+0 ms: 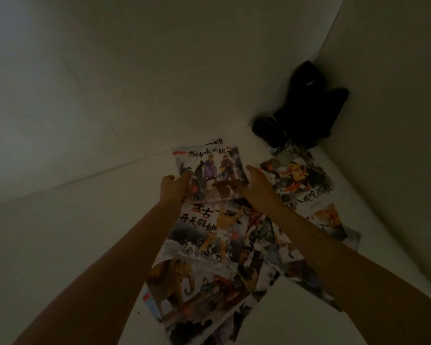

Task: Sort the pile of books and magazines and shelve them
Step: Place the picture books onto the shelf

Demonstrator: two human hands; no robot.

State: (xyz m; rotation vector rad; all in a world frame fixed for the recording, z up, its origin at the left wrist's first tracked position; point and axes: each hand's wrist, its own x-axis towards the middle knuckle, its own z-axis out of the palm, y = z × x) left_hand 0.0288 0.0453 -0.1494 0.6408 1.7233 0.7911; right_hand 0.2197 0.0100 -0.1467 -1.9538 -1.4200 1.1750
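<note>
sorting step in hand, shelving not yet begun: a loose pile of picture books (224, 247) spread overlapping on the pale floor (85, 232), running from the near edge of view up toward the far right corner where the walls meet. top book (210, 168), the one with figures on a snowy cover and a line of black title characters, held between both hands at the far end of the pile. left hand (174, 188) closed on its left edge, thumb over the cover, fingers underneath and out of sight. right hand (256, 185) closed on its right edge, fingers curled round the side. hands apart, one to each side of that single book, both clamped on it. cannot tell whether the book is lifted clear or resting on the ones under it. just below, a cover with red and black characters and a bare-chested figure (209, 227); nearer still, a cover with an elephant (182, 285). to the right, against the wall, a cover with an orange and black figure (299, 178). dark bundle, perhaps a bag or clothing (306, 108), tucked into the far right corner beside the pile's far end. no shelf in view.

next move likely calls for lifting the held book free without dragging its neighbours, then squaring it onto a matching stack; thin glossy covers apt to slide, so a level lift and a firm two-sided grip. dim light, fine detail hard to read
</note>
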